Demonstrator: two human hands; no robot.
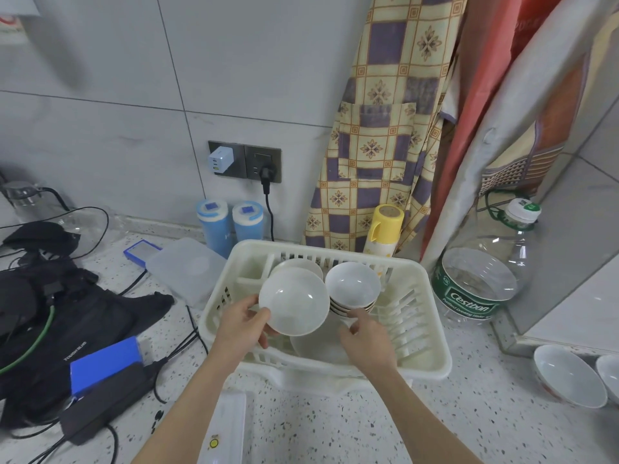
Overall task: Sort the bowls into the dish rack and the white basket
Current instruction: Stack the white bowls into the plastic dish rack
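**Over the rack: one bowl held, a stack touched**

Above the near-left part of the rack (432,329), the left hand (239,321) pinched a white bowl (294,301) by its lower rim, thumb on the inside, fingers (264,341) curled together behind it. The bowl was tilted, its hollow facing the camera, and it hung clear of the rack floor. Behind it, another pale dish (303,264) leaned upright, mostly hidden.

The right hand (366,336) reached to the base of a stack of bowls (352,286) standing in the middle of the rack. Its fingers were loosely bent, the tips touching the lowest bowl's edge; whether they gripped it, I could not tell. The top bowl sat upright and showed its hollow. A flat plate (315,346) lay on the rack floor between the two hands.

The rack, a cream slotted plastic tub, rested on the speckled bench (435,423). At the far right of the bench, well apart from the rack, two more bowls (569,376) stood side by side, the right one cut off by the frame edge.

Just right of the rack stood a big clear water bottle (485,276) with a green label. Behind the rack were a yellow flask (383,229), two blue canisters (231,222), and a checked cloth (385,128) hanging against the tiled wall. A clear lid (187,266) lay left of the rack. Farther left, black bags (67,316), cables and a blue box (104,366) covered the bench.
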